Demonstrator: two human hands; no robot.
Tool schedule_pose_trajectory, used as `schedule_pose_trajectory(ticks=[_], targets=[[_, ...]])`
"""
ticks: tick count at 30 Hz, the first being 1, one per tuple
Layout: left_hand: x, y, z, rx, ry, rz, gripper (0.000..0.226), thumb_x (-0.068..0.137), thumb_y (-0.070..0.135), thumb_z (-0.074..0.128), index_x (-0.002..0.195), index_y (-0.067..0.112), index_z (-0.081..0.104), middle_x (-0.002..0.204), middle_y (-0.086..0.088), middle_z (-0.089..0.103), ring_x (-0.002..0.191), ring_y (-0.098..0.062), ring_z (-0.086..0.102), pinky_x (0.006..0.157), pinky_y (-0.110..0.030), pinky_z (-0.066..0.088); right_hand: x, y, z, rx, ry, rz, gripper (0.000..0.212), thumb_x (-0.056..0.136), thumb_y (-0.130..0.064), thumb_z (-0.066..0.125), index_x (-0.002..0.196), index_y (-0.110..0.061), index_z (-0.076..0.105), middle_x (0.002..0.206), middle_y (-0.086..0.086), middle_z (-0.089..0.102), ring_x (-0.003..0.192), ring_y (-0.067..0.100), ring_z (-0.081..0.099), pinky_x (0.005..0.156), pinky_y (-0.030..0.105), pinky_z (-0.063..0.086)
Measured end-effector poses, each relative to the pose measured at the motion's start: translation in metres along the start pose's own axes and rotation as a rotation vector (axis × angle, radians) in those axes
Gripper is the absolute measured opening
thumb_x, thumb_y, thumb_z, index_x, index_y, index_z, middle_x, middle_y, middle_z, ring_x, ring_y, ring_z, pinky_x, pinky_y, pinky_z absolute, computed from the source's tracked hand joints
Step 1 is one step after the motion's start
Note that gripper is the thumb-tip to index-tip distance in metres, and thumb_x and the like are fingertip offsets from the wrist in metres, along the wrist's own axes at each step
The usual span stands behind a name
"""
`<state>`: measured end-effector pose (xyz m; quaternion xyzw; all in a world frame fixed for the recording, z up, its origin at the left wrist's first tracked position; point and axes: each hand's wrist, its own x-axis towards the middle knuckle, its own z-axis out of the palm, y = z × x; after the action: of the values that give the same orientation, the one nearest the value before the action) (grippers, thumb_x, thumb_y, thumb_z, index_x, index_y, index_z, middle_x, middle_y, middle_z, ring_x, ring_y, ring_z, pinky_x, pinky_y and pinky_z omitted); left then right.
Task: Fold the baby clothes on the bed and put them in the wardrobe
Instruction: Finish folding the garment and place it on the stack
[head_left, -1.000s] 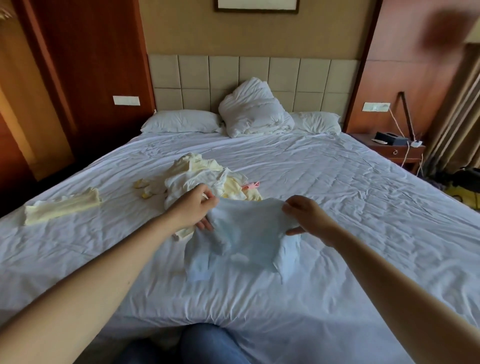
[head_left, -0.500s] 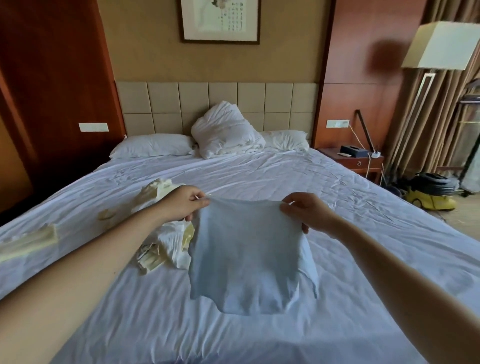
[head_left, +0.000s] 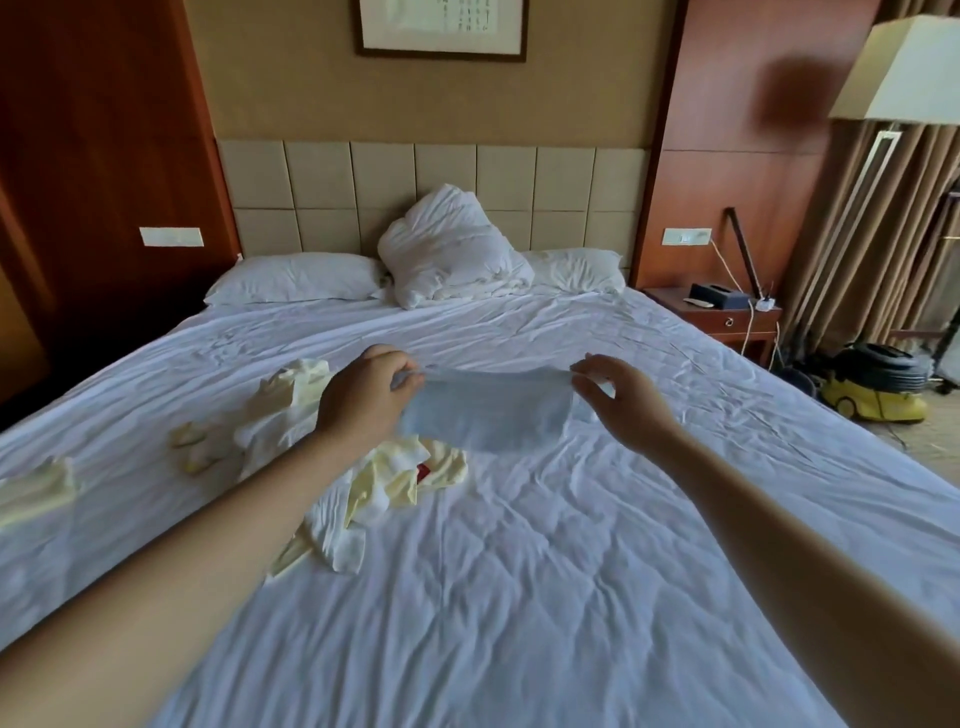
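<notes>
Pale blue soft-cotton baby garment held taut above middle of white-sheeted bed, just right of heap of cream-yellow baby clothes. Left hand and right hand each pinch one top corner (lower hem blurred). Best practice: lay flat on bare sheet nearer, top edge level, smooth before folding.

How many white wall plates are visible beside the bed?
2: one plate left of the headboard, another plate right of it, above the nightstand. None appears hidden.

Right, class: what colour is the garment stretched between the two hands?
Pale blue and plain; the head view shows the garment best.
</notes>
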<state>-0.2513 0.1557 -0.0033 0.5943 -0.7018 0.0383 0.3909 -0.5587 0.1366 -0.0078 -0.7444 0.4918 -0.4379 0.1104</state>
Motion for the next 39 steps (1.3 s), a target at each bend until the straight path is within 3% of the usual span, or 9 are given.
schedule_pose_trajectory(ticks=[5,9,12,15,20,25,29,35,39], targets=[[-0.067,-0.023,0.034,0.129,-0.189,-0.009,0.019,0.092,0.032,0.064,0.103,0.019,0.073,0.123,0.011,0.059,0.101,-0.012,0.062,0.079,-0.027,0.045,-0.055,0.033,0.037,-0.040,-0.142,0.030,0.015,0.090,-0.013,0.067,0.101,-0.005,0.072,0.110,0.006,0.069,0.125,0.011,0.047,0.100,0.023,0.034],[-0.134,-0.043,0.070,0.294,-0.501,-0.070,0.022,0.096,0.037,0.054,0.105,0.025,0.071,0.122,0.008,0.058,0.108,-0.014,0.060,0.085,-0.029,0.049,-0.127,0.062,0.075,-0.105,-0.353,0.123,0.012,0.088,-0.011,0.068,0.095,-0.003,0.073,0.100,0.009,0.071,0.113,0.016,0.057,0.092,0.013,0.033],[-0.176,-0.047,0.087,0.449,-0.694,-0.087,0.026,0.097,0.038,0.050,0.104,0.021,0.069,0.118,0.001,0.058,0.105,-0.023,0.061,0.082,-0.029,0.050,-0.174,0.078,0.097,-0.200,-0.519,0.199,0.012,0.086,-0.020,0.069,0.094,-0.014,0.075,0.097,0.002,0.068,0.099,0.017,0.065,0.089,0.027,0.048],[-0.199,-0.048,0.092,0.556,-0.762,-0.065,0.027,0.097,0.040,0.052,0.103,0.020,0.068,0.115,0.000,0.061,0.104,-0.025,0.062,0.081,-0.030,0.049,-0.200,0.083,0.106,-0.246,-0.587,0.215,0.013,0.086,-0.031,0.066,0.093,-0.026,0.074,0.098,-0.004,0.062,0.097,0.016,0.064,0.086,0.035,0.052],[-0.207,-0.047,0.087,0.639,-0.821,-0.042,0.022,0.096,0.034,0.054,0.104,0.020,0.070,0.111,-0.001,0.065,0.104,-0.024,0.063,0.078,-0.029,0.048,-0.212,0.076,0.102,-0.306,-0.626,0.194,0.014,0.089,-0.037,0.064,0.098,-0.032,0.073,0.100,-0.005,0.053,0.096,0.013,0.058,0.082,0.030,0.049],[-0.216,-0.039,0.084,0.694,-0.959,-0.041,0.016,0.092,0.023,0.053,0.094,0.019,0.069,0.098,0.000,0.067,0.088,-0.022,0.064,0.066,-0.026,0.045,-0.227,0.077,0.101,-0.298,-0.755,0.150,0.017,0.088,-0.036,0.065,0.104,-0.037,0.073,0.096,-0.015,0.053,0.097,0.007,0.059,0.084,0.027,0.050],[-0.213,-0.026,0.083,0.550,-0.908,-0.080,0.032,0.084,0.047,0.052,0.068,0.019,0.051,0.073,0.003,0.055,0.069,-0.019,0.054,0.054,-0.025,0.036,-0.226,0.076,0.096,-0.267,-0.751,0.142,0.019,0.087,-0.030,0.063,0.100,-0.040,0.073,0.089,-0.024,0.056,0.087,-0.004,0.056,0.079,0.023,0.049],[-0.200,-0.001,0.111,0.274,-0.765,-0.129,0.026,0.089,0.041,0.055,0.086,0.018,0.066,0.088,0.004,0.068,0.086,-0.016,0.063,0.070,-0.029,0.046,-0.201,0.089,0.077,-0.307,-0.548,0.241,0.023,0.087,-0.021,0.059,0.093,-0.037,0.074,0.082,-0.025,0.055,0.098,0.008,0.059,0.080,0.031,0.050],[-0.194,0.010,0.144,0.122,-0.739,-0.126,0.021,0.089,0.039,0.056,0.103,0.026,0.065,0.103,0.008,0.064,0.095,-0.016,0.061,0.075,-0.028,0.045,-0.185,0.111,0.074,-0.417,-0.608,0.217,0.033,0.084,-0.015,0.059,0.106,-0.038,0.069,0.116,-0.018,0.063,0.119,0.011,0.051,0.089,0.029,0.046]])
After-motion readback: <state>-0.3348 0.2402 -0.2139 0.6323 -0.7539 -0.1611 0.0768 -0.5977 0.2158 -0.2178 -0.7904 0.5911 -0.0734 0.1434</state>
